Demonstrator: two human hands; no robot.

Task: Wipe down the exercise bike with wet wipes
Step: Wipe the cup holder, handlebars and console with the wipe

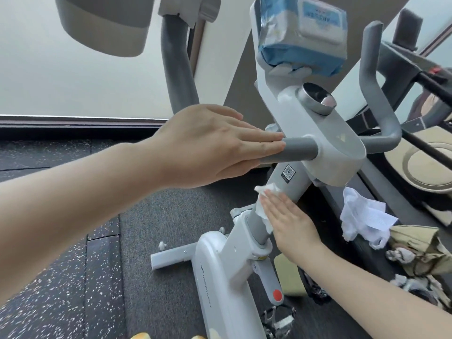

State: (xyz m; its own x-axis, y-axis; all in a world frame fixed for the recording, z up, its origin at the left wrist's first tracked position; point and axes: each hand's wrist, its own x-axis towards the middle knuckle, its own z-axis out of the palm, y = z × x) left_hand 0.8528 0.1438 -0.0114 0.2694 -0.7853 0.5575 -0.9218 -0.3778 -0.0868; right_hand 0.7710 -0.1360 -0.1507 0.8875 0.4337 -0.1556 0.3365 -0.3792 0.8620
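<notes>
Bike (325,148) fills the centre of the frame, white with grey bars, standing on a dark floor (73,277). Right hand (291,226), fingers flat, presses a wipe (265,204) against the grey stem at lower centre. Left hand (210,145) rests open on the handlebar (296,150). Pack (303,35) of wipes sits on the console, upper right.
</notes>
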